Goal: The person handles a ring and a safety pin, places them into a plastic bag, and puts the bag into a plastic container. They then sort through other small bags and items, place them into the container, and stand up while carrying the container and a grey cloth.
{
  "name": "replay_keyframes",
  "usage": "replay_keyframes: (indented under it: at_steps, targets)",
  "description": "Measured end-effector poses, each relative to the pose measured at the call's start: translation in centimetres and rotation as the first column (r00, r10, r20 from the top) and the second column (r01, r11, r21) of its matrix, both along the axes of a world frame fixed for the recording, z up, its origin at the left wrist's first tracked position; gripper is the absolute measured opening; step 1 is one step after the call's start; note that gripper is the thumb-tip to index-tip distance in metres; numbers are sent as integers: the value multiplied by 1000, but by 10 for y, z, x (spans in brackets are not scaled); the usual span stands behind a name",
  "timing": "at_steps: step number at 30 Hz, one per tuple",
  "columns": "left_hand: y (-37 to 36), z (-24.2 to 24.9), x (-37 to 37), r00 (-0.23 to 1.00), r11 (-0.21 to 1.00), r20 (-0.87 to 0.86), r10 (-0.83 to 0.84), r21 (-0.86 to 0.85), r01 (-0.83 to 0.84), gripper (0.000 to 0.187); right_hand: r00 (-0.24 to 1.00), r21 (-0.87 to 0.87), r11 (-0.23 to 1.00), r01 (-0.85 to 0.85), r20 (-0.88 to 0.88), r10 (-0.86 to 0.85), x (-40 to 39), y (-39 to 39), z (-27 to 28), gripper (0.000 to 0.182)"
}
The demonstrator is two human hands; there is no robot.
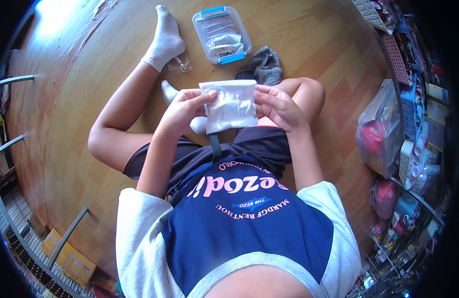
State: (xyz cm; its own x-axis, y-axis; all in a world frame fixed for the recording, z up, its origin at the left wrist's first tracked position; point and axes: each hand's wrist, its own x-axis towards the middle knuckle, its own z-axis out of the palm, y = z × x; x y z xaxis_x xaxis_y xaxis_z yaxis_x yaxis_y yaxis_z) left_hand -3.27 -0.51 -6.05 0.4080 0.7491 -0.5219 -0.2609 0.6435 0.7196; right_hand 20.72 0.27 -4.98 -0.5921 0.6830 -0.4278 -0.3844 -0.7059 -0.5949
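Note:
Between my two hands is a flat, shiny white plastic pouch [232, 105], held up above my lap with its broad side showing. My left hand [186, 107] pinches its left edge, thumb pressed on the front. At the right edge, my right hand [280, 105] grips the pouch near its upper corner, fingers partly behind it. What the pouch contains cannot be made out. Beyond my hands, a clear plastic box [245, 36] with blue clips holds a stack of similar pale packets. A small clear bag [180, 65] with a beaded item lies by my left foot.
A grey crumpled cloth [262, 65] lies on the wooden floor [319, 39] beside the box. My bent legs frame the work area. Shelves with baskets [410, 107] and a plastic bag [381, 131] line the right side. Metal racks and a yellow carton [68, 256] stand at left.

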Motion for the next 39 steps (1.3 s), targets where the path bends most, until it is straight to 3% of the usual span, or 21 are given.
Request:
replay_keyframes:
  at_steps: [1,4,8,9,12,16,18,20,21,23,26,28,30,32,34,36,39]
  targets:
    - [1,3,-1,998,999,-55,27,29,-25,21,1000,3,1000,0,-1,0,0,1,0,40]
    - [4,-1,-3,990,995,-135,43,92,-30,23,970,158,987,-2,241,-37,0,2,-3,44]
    - [5,-4,7,988,994,-151,41,106,-25,26,942,186,982,-10,331,-54,-13,7,-7,25]
    - [6,-5,8,992,996,-114,50,78,-42,26,943,173,984,43,319,-98,-15,9,-6,17]
    - [6,0,14,989,992,-73,125,-2,-125,28,943,164,983,80,307,-128,-21,16,-7,18]
    - [6,-33,8,967,969,110,231,-116,-219,27,939,290,955,-61,341,-44,-17,40,-22,19]
    - [12,-31,1,936,936,127,328,-181,-304,21,838,555,825,-108,497,-225,-20,71,-23,38]
    - [20,-27,-3,875,893,182,449,-117,-435,20,587,822,404,-402,570,-575,-27,104,-34,53]
    - [24,-32,-10,850,869,184,495,-78,-489,21,587,822,405,-400,570,-575,-31,116,-46,53]
    - [35,-29,-18,807,824,182,562,-37,-565,24,306,581,122,-805,582,-754,-41,133,-72,63]
    - [51,-19,-38,768,796,238,595,-40,-604,34,328,517,138,-845,704,-631,-41,129,-78,66]
    - [60,-19,-47,731,754,216,648,-45,-655,36,384,576,137,-806,685,-618,-39,126,-85,65]
    - [72,-22,-49,729,751,208,652,-53,-658,36,301,495,138,-858,702,-645,-38,122,-84,61]
    - [88,-29,-46,735,757,200,648,-62,-650,36,309,499,145,-855,713,-629,-38,124,-79,58]
    - [102,-32,-37,826,821,74,559,90,-564,37,347,537,101,-838,666,-661,-38,126,-81,54]
    - [114,-28,-25,861,852,44,507,123,-508,33,357,533,146,-834,721,-595,-40,127,-85,51]
    - [135,-27,-6,889,876,-275,365,425,-228,27,367,526,206,-825,776,-514,-41,126,-87,48]
